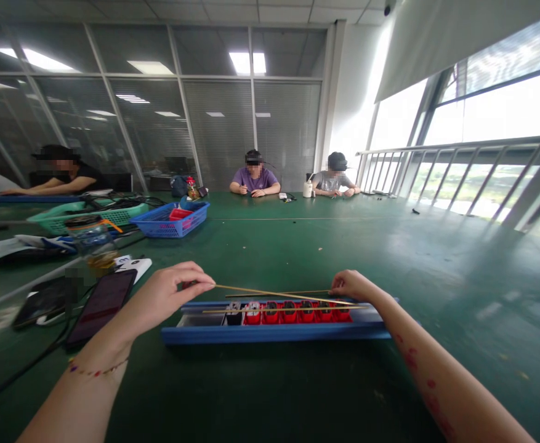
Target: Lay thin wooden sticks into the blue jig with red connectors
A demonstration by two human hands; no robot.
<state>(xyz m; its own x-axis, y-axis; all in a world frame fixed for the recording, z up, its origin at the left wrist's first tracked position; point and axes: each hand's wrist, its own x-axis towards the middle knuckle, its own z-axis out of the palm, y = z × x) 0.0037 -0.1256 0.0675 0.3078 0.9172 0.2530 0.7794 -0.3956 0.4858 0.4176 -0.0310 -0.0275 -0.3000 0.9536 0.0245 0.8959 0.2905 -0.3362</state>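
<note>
My left hand (189, 282) pinches the left end of a thin yellowish stick (260, 291), which slants down to the right above a long blue tray (274, 335). A second thin stick (279, 293) lies just behind the tray, and its right end meets the curled fingers of my right hand (351, 285). Across the tray's top lies a third stick (279, 310). Inside the tray stands a row of several small red blocks (289, 314) with dark or pale tops, plus a black and white block (233, 315) at the row's left end.
Left of the tray lie a dark phone (103, 301), a white device (135, 267) and a jar (95, 246). Farther back are a blue basket (172, 224) and a green basket (66, 216) with cables. Several people sit around the green table (436, 307).
</note>
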